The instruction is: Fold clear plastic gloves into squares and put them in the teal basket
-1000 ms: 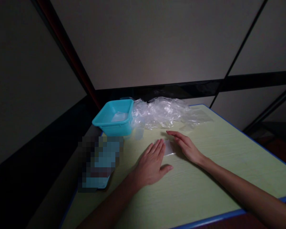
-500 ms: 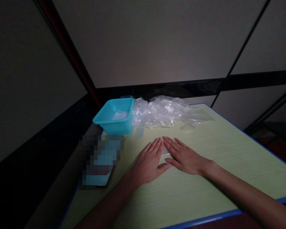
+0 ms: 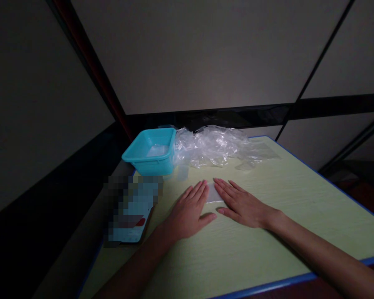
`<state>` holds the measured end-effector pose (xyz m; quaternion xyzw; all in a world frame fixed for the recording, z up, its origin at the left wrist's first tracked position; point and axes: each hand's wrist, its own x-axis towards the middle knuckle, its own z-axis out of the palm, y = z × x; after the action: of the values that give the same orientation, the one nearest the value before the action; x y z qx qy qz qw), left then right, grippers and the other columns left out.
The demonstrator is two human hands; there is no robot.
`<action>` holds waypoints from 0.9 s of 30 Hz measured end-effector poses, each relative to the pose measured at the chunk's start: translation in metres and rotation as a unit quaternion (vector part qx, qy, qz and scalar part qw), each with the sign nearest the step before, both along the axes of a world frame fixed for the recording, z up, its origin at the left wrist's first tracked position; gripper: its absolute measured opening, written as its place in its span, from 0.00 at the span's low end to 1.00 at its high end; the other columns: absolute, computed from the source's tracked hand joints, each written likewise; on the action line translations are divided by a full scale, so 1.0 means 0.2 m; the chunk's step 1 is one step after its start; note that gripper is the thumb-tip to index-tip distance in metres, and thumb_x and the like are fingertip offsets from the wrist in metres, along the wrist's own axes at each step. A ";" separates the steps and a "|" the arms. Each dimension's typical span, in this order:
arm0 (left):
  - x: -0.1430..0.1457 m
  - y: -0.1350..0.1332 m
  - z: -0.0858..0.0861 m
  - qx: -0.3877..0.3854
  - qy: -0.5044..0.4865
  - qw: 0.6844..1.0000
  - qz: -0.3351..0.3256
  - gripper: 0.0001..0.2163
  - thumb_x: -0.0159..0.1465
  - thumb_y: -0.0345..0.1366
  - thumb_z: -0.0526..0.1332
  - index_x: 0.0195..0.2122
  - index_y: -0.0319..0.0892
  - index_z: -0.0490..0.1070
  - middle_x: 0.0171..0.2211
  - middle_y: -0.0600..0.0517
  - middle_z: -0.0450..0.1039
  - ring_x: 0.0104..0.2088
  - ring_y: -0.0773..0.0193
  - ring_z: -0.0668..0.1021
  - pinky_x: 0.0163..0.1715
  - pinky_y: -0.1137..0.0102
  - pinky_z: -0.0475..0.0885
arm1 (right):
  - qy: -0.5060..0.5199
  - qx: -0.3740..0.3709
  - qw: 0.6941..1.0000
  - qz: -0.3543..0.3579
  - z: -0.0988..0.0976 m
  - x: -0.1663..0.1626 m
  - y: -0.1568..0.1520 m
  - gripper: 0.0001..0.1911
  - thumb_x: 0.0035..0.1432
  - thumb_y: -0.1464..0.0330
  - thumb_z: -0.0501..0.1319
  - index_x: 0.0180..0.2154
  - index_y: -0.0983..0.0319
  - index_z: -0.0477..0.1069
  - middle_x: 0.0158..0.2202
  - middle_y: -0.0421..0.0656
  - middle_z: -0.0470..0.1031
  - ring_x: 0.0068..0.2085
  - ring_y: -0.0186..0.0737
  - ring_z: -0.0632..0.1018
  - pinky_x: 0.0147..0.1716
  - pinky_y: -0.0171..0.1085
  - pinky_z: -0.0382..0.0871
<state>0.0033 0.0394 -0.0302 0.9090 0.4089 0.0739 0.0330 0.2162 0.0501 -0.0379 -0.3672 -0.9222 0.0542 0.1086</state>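
Observation:
A small, flat, translucent plastic piece (image 3: 214,193), perhaps a bag or film, lies on the pale green table (image 3: 268,249). My left hand (image 3: 190,210) rests flat over its left end, fingers stretched out and thumb apart. Over the right end lies my right hand (image 3: 239,203), also flat with its fingers extended. Between the two hands the middle of the piece shows; both its ends are hidden under the fingers.
A turquoise plastic basket (image 3: 152,166) with pale flat pieces inside stands at the back left. Crumpled clear plastic (image 3: 218,145) spreads beside it along the back. A phone-like device (image 3: 134,236), partly pixelated, lies at the left edge. The table has a blue rim.
My left hand has slid a little to the left, away from the right hand. More of the translucent piece now shows between them. My right hand has hardly moved.

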 end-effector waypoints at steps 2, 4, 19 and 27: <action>-0.01 0.00 0.00 -0.005 -0.018 1.000 -0.009 0.30 0.61 0.46 0.53 0.61 0.35 0.48 0.62 0.41 0.44 0.62 0.56 0.49 0.58 0.59 0.49 | 0.004 0.004 1.000 -0.002 0.00 0.00 0.00 0.36 0.61 0.53 0.44 0.62 0.67 0.40 0.63 0.52 0.41 0.62 0.47 0.48 0.59 0.49 0.46; -0.03 0.00 0.01 -0.016 -0.042 0.999 -0.028 0.28 0.61 0.44 0.55 0.61 0.41 0.49 0.63 0.44 0.45 0.62 0.57 0.49 0.58 0.58 0.49 | 0.010 0.007 1.000 -0.001 0.00 0.00 0.00 0.35 0.61 0.53 0.45 0.63 0.65 0.39 0.63 0.51 0.41 0.62 0.47 0.48 0.59 0.49 0.46; -0.09 0.05 -0.01 0.008 -0.228 0.973 -0.020 0.09 0.59 0.29 0.55 0.37 0.41 0.74 0.50 0.46 0.69 0.50 0.60 0.71 0.51 0.63 0.65 | 0.019 0.012 1.000 0.003 -0.01 0.00 0.00 0.36 0.61 0.54 0.46 0.63 0.64 0.38 0.63 0.51 0.41 0.62 0.48 0.49 0.59 0.50 0.47; -0.06 0.03 0.03 -0.028 -0.115 0.991 -0.067 0.27 0.60 0.37 0.57 0.60 0.43 0.52 0.62 0.45 0.49 0.61 0.58 0.55 0.57 0.61 0.55 | 0.019 0.008 0.999 0.029 0.01 0.00 -0.01 0.37 0.61 0.53 0.46 0.63 0.65 0.37 0.64 0.51 0.38 0.63 0.45 0.44 0.60 0.50 0.43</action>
<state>-0.0093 0.0455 -0.0247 0.9185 0.3422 0.1645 0.1104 0.2152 0.0490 -0.0359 -0.3380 -0.9308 0.0571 0.1270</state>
